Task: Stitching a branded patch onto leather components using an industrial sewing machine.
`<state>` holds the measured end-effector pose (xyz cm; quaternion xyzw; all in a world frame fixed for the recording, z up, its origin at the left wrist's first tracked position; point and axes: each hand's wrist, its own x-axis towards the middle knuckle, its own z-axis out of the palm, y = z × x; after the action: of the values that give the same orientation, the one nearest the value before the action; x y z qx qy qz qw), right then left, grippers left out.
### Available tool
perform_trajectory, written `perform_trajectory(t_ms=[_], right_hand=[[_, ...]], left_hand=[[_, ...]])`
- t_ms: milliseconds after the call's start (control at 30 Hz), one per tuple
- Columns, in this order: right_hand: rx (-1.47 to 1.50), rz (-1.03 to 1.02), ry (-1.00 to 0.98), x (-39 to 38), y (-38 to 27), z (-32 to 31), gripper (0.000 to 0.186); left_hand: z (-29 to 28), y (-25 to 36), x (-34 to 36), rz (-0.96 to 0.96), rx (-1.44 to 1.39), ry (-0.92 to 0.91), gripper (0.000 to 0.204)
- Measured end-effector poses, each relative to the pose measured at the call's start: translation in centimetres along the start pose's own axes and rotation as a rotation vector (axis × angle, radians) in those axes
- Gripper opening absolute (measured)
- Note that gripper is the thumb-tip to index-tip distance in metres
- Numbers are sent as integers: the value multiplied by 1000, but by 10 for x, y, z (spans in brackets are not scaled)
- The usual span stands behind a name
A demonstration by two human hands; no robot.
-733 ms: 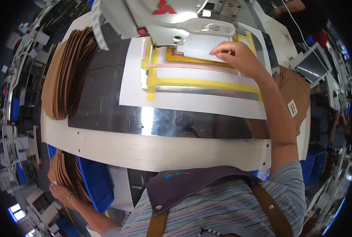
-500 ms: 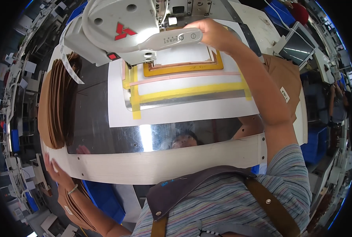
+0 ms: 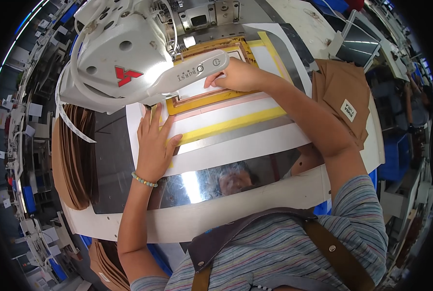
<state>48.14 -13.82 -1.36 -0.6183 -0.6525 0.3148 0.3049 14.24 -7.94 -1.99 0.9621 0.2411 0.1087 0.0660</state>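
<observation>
My left hand (image 3: pixel 154 145) lies with fingers spread at the left side of the white sheet (image 3: pixel 221 150), its fingertips by the near-left corner of a yellow frame (image 3: pixel 202 104). My right hand (image 3: pixel 238 75) is over the frame's opening, fingers bent down and drawn together toward the white area inside; what they hold, if anything, cannot be made out. A grey lamp arm (image 3: pixel 190 72) partly covers that hand. The frame sits on the sheet under the head of a white sewing machine (image 3: pixel 114 63). Yellow tape (image 3: pixel 231 127) runs across the sheet near the frame.
A stack of brown pieces (image 3: pixel 73 160) stands at the left of the shiny metal plate (image 3: pixel 114 160). More brown pieces (image 3: pixel 340 97) with a white label lie at the right, below a tilted screen (image 3: pixel 355 46). Another brown bundle (image 3: pixel 107 266) hangs low at the left.
My left hand has come up from the table's left edge onto the sheet. My right hand has moved left and nearer, from behind the lamp arm's end to over the frame's opening.
</observation>
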Motion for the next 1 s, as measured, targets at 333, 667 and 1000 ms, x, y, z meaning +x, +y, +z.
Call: perform_trajectory(t_ms=[333,667,1000], right_hand=[[69,0,-17,16,-6,18,25],[-66,7,-5,-5,-15,-71,18],[-384,91,-182,-37,-4,-65,13]], left_hand=[[17,-4,14,23,47,-12,68],[17,-5,18,19,62,27,65],[18,-5,16,17,55,33,62]])
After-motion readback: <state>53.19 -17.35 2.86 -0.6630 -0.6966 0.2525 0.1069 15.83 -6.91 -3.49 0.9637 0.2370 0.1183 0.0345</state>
